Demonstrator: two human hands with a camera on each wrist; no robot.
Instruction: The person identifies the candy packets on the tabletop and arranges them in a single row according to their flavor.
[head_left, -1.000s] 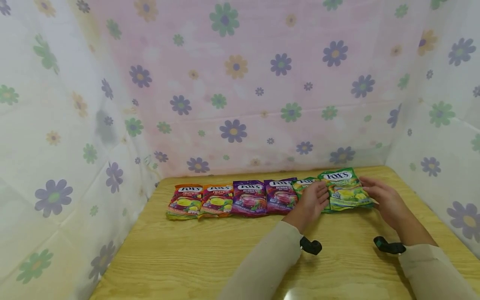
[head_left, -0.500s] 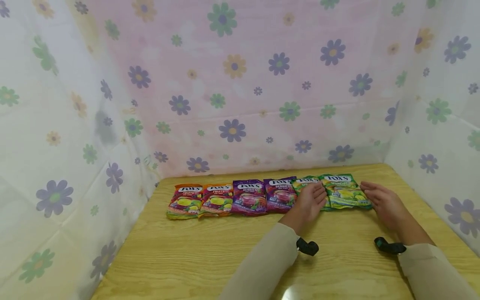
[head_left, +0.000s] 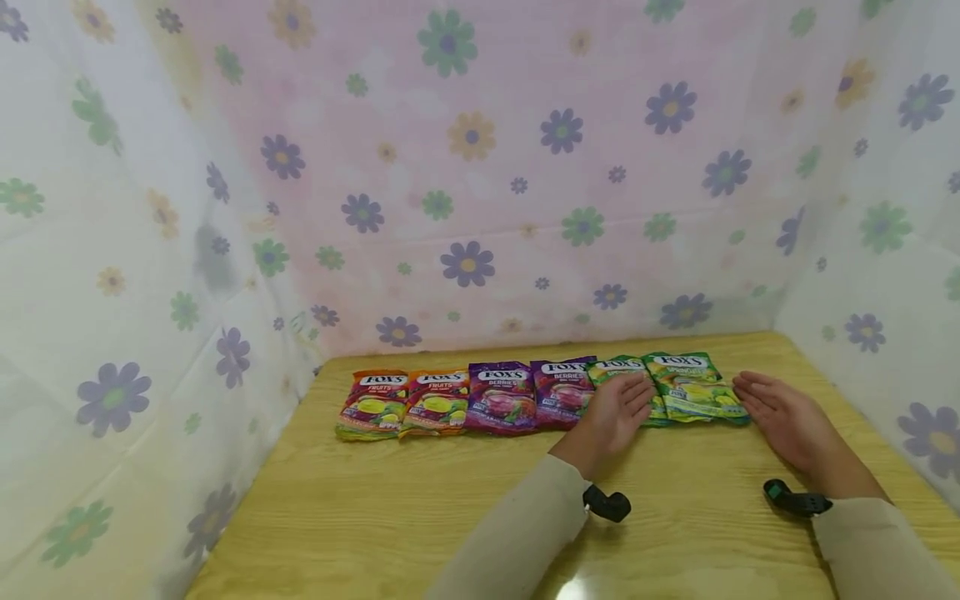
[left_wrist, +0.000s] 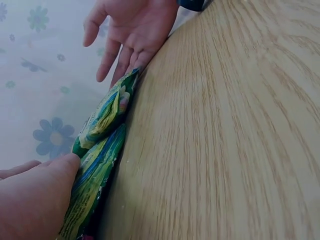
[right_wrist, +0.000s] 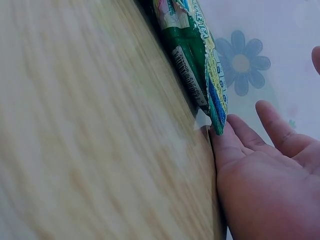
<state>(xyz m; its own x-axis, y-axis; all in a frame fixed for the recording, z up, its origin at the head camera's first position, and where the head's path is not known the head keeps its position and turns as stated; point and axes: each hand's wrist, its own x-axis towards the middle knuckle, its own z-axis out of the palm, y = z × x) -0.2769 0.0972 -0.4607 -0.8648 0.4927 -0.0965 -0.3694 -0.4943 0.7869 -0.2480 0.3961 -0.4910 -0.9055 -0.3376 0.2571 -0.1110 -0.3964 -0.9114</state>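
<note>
At the right end of a row on the table lies a green candy bag (head_left: 693, 387) marked FOX'S. Its left edge overlaps a second green candy bag (head_left: 617, 367). My left hand (head_left: 618, 412) is over the lower part of that second bag, fingers straight and palm turned right, hiding some of it. Beside the end bag, my right hand (head_left: 783, 417) has its fingers extended toward the bag's right edge. In the right wrist view, the fingertips of the right hand (right_wrist: 270, 170) are right at the corner of the green bag (right_wrist: 192, 65). Neither hand grips anything.
Two purple berries candy bags (head_left: 501, 398) (head_left: 562, 392) continue the row leftward, then two orange-red fruits candy bags (head_left: 373, 406) (head_left: 435, 404). The wooden table (head_left: 420, 517) is enclosed by flowered cloth (head_left: 517, 200) at the back and sides.
The end green bag, first raised and tilted between the hands, has come down flat onto the table. My right hand has drawn slightly right, away from it; the left has barely shifted.
</note>
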